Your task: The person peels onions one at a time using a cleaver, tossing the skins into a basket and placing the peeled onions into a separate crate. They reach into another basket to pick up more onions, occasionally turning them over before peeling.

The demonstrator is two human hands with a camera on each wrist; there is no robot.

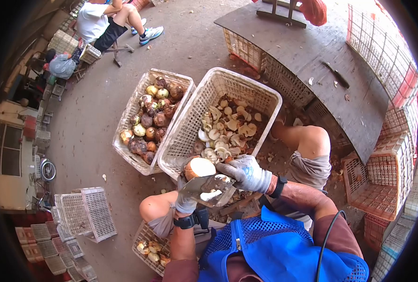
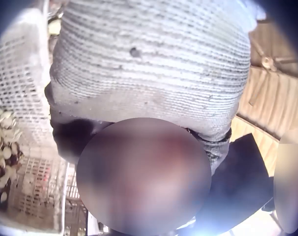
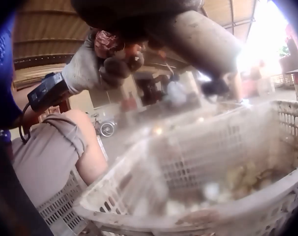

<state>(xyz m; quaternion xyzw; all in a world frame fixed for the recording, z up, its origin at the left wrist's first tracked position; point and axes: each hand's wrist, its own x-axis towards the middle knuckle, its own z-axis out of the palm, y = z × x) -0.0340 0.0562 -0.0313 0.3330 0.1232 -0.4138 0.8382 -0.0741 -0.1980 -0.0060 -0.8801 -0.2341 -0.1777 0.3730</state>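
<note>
My left hand [image 1: 185, 203], in a grey knit glove, holds a large onion [image 1: 200, 167] whose pale cut face points up in the head view. In the right wrist view, this hand [image 3: 90, 69] cups the onion's reddish-brown side [image 3: 107, 43]. My right hand [image 1: 250, 174], also gloved, grips a wide-bladed knife [image 1: 200, 188]; its handle is hidden in the fist. The blade lies just below the onion, across the left hand, with white onion bits on its face. The left wrist view shows mostly the back of the left glove [image 2: 149, 64].
Before my knees stands a white plastic crate [image 1: 181, 136] with onion slices and peel. Left of it, another crate [image 1: 124, 117] holds whole onions [image 1: 155, 110]. A third crate [image 1: 143, 232] sits by my left leg. A knife [image 1: 336, 75] lies on the board [image 1: 284, 28] at right. Two people sit farther off.
</note>
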